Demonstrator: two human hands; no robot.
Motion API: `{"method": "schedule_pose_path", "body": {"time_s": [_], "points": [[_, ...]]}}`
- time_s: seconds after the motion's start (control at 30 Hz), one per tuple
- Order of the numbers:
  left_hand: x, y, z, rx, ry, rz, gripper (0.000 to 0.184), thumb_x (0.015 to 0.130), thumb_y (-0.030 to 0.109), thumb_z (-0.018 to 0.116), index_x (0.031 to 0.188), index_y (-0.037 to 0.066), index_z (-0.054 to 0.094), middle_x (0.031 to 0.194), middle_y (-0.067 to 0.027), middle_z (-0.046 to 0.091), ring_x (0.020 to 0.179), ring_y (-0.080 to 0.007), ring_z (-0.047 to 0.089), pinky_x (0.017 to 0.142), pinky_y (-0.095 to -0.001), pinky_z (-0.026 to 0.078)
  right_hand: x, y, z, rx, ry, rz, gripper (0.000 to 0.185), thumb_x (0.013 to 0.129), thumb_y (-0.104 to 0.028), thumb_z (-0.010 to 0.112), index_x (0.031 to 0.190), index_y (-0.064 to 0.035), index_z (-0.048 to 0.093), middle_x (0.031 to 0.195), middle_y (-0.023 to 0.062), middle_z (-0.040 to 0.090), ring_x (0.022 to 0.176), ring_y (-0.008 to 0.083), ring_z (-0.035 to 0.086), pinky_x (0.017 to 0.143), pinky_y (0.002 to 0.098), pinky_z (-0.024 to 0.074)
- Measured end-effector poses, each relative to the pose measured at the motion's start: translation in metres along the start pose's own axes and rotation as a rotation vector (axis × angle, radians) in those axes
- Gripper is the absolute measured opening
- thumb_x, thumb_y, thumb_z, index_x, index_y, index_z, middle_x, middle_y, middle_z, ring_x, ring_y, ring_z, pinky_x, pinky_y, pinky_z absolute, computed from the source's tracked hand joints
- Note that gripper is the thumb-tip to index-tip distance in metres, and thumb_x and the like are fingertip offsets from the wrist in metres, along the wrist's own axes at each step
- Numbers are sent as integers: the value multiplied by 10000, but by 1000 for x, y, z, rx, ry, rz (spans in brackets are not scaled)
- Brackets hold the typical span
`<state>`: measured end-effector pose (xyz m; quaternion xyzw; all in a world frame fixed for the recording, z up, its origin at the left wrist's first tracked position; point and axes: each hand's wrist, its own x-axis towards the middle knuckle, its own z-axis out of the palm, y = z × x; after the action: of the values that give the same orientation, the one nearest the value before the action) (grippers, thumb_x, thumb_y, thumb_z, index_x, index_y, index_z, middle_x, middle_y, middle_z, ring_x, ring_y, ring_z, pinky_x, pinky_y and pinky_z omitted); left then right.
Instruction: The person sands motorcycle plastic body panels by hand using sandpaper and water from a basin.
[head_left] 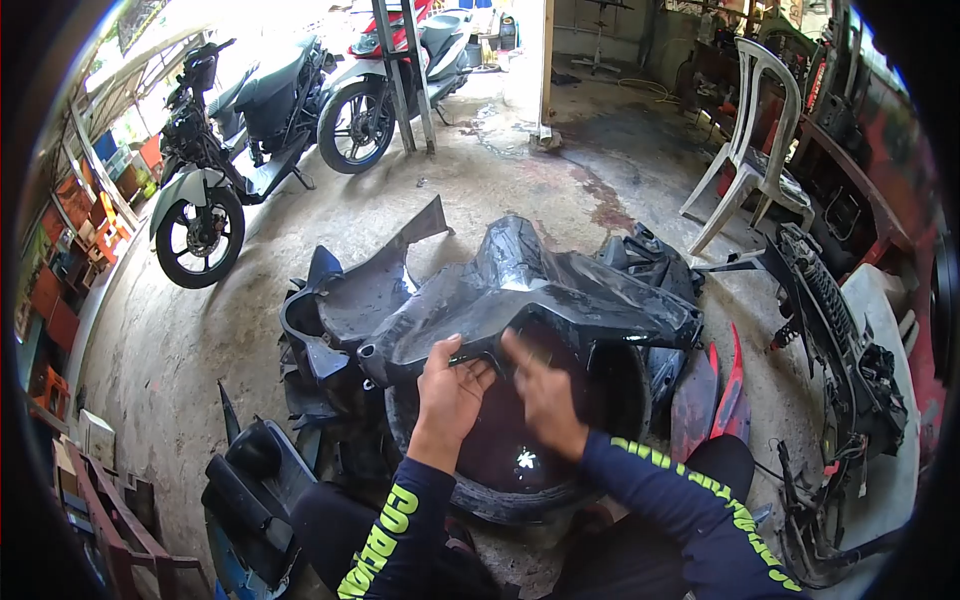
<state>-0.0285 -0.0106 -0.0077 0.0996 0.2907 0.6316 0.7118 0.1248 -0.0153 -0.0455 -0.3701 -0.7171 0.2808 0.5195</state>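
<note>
A wet, dark motorcycle fairing panel lies across the top of a round black tub that holds dark, murky water. My left hand is at the panel's near edge, palm turned up, its fingers curled beneath the edge and the thumb on top. Close beside it, my right hand is against the near edge of the panel. Motion smears its fingers, and whether anything is between them is hidden.
More dark body panels lie left of the tub, and red panels to its right. A motorcycle frame stands at the right. A plastic chair and two motorcycles are farther back. Another dark panel sits by my left knee.
</note>
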Motion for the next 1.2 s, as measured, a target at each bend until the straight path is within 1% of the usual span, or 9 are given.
{"method": "schedule_pose_path", "body": {"time_s": [0.1,0.13,0.27,0.33,0.53,0.6,0.67,0.7,1.2], "points": [[9,-11,-15,18,-9,-11,292,940,237,519,1076,-18,557,1015,-176,663,969,-293,651,928,-416,521,24,14,-12,-15,34,425,459,964,-92,450,1417,-95,517,1297,263,585,928,228,705,770,326,522],[8,-5,-9,25,-13,-3,292,940,237,519,1076,-18,557,1015,-176,663,969,-293,651,928,-416,521,17,7,6,-71,150,5,450,955,-75,458,1400,-65,526,1305,263,577,1056,291,685,787,350,528],[-2,-1,0,14,12,30,255,944,237,520,1034,3,569,969,-152,661,927,-284,649,885,-410,529,10,14,1,-213,35,-199,436,946,-45,470,1377,-19,534,1279,248,601,916,314,711,695,338,540],[4,-11,-9,0,12,-17,258,943,235,512,1034,-3,558,991,-167,664,924,-280,658,876,-422,524,30,7,-12,-36,34,435,431,956,-61,462,1379,-29,536,1239,226,635,748,223,699,610,309,513],[-4,-3,7,-3,19,2,245,938,249,526,1025,24,572,962,-136,658,908,-265,634,868,-412,520,17,22,2,-114,116,-73,450,965,-59,452,1410,-63,515,1257,192,642,715,154,632,677,291,503],[-3,-10,4,27,50,4,282,941,251,509,1064,4,567,1028,-156,667,994,-278,643,930,-424,509,24,15,-2,79,90,399,443,962,-53,454,1399,-68,530,1303,203,610,782,181,670,703,302,510],[0,-9,-2,31,36,19,280,943,244,504,1069,1,563,1034,-164,666,992,-284,643,926,-421,510,7,3,15,-165,214,-192,446,964,-63,448,1401,-81,536,1056,131,704,677,79,549,630,261,467],[-3,-4,1,21,31,18,262,941,243,514,1055,12,562,1010,-155,663,945,-276,639,891,-412,514,-11,-27,6,245,-56,324,439,971,-72,438,1399,-67,534,1061,132,706,717,101,593,651,271,478],[-6,-7,7,-38,11,67,246,952,218,514,1033,-6,575,973,-140,671,902,-251,649,854,-391,530,-14,-8,14,157,81,-8,442,957,-49,456,1386,-89,556,773,44,601,591,55,385,540,253,403]]}}
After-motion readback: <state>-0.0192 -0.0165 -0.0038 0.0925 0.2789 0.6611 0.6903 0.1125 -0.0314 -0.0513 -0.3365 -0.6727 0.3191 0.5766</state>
